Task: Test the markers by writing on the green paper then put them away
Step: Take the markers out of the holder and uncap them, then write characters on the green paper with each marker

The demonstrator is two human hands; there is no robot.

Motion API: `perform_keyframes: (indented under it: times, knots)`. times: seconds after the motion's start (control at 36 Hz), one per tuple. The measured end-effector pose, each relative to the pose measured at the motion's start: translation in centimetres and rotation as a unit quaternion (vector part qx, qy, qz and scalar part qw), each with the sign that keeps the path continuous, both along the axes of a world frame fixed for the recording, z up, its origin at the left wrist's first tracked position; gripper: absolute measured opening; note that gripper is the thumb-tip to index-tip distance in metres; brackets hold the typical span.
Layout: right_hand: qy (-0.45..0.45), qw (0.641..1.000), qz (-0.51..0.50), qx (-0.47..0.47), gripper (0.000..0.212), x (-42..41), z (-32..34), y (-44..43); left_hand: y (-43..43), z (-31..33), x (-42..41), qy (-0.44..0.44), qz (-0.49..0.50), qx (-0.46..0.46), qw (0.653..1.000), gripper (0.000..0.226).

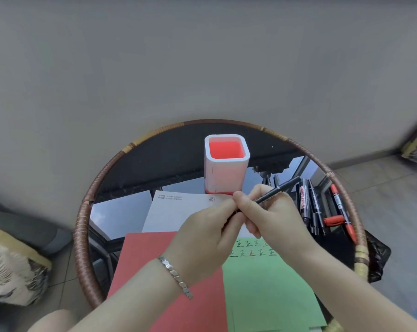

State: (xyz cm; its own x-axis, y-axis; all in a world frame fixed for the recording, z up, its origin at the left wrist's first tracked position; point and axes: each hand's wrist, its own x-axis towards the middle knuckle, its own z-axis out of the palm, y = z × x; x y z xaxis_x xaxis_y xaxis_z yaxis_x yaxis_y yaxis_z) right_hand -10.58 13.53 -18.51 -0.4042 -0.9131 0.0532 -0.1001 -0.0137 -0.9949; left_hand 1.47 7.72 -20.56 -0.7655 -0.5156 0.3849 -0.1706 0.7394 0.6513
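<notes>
Slim black marker (pixel 282 187) held in the air over the middle of the table, above the far edge of the papers. Long axis runs diagonal, roughly 8 o'clock to 2 o'clock. The free end points to 2 o'clock, towards the far right rim; the near end is hidden inside the fingers, so cannot tell cap from tip. Right hand (pixel 269 216) is wrapped round the mid barrel, fingers curled tight on it. Left hand (pixel 202 236) pinches the near end between thumb and fingertips, a silver link bracelet (pixel 176 276) on its wrist. Under the hands at 5 o'clock lies a green sheet of paper (pixel 269 295) with two rows of small handwritten characters (pixel 253 249) along its far edge. A red sheet of paper (pixel 159 271) lies just beside it at 7 o'clock, edges touching or overlapping. A white printed card (pixel 178 209) lies beyond the red sheet, partly under it. At 12 o'clock stands a white square pen holder with red interior (pixel 226 164), upright. At 3 o'clock lies a loose heap of black and red markers (pixel 317 207), one labelled WHITEBOARD. Surface: round dark glass tabletop with a wrapped rattan rim (pixel 83 224), reflecting window frames and sky. Room: plain grey wall (pixel 202 56) behind, grey tiled floor (pixel 382 188) at right, patterned cushion (pixel 11 271) at lower left.
</notes>
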Motion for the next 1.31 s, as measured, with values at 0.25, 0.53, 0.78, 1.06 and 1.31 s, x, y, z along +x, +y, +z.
perform_keyframes:
  times: [0.25,0.53,0.78,1.06,1.31]
  knots:
    - [0.048,0.997,0.031,-0.058,0.028,-0.6,0.4,0.7,-0.3,0.6,1.1,-0.055,-0.011,0.009,0.998,0.027]
    - [-0.009,0.989,-0.146,-0.007,0.013,-3.5,-1.9,3.1,-4.0,-3.6,2.2,-0.143,0.221,-0.014,0.965,0.01]
    - [-0.021,0.987,-0.157,0.015,0.011,-4.1,-3.1,4.7,-4.4,-5.8,2.0,-0.172,0.262,-0.068,0.947,0.017]
    - [-0.074,0.984,-0.161,0.028,0.027,-5.3,-4.4,7.1,4.1,-3.9,-1.2,-0.151,0.085,-0.123,0.977,0.039]
    - [-0.071,0.977,-0.195,0.044,0.023,-6.0,-5.0,8.4,5.9,-6.9,-2.5,-0.251,-0.031,-0.147,0.956,0.048]
